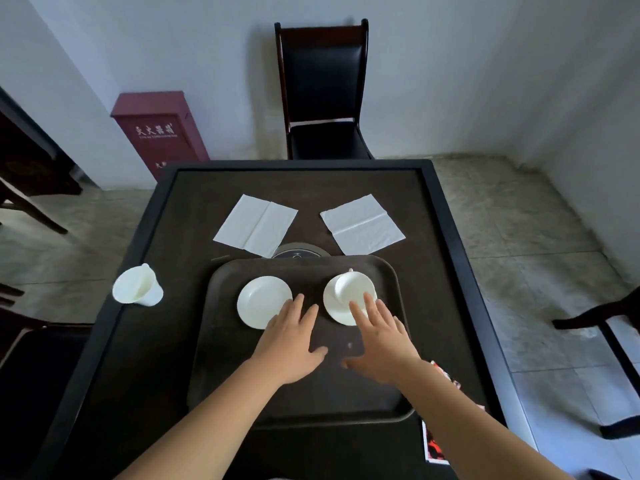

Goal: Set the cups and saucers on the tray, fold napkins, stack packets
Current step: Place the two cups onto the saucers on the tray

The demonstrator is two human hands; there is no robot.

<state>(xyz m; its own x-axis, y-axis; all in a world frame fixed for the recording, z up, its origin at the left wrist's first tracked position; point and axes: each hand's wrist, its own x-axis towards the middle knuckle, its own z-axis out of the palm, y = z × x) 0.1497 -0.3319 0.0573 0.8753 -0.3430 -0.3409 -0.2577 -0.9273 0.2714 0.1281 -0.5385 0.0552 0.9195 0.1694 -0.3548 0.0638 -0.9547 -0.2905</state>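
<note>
A dark brown tray (221,341) lies on the dark table. On it sit an empty white saucer (261,299) at the left and a white cup (353,284) on a second saucer (334,311) at the right. My left hand (294,344) hovers flat over the tray, fingertips at the empty saucer's edge. My right hand (382,341) is spread, its fingertips at the cup and saucer. Another white cup (136,285) stands off the tray at the table's left edge. Two unfolded white napkins (256,225) (362,225) lie beyond the tray. Red-and-white packets (434,445) show partly under my right forearm.
A round dark disc (299,252) sits in the table between the tray and the napkins. A black chair (323,95) stands at the far side, a red cabinet (161,133) on the floor at the left, and other chair parts (609,323) at the right.
</note>
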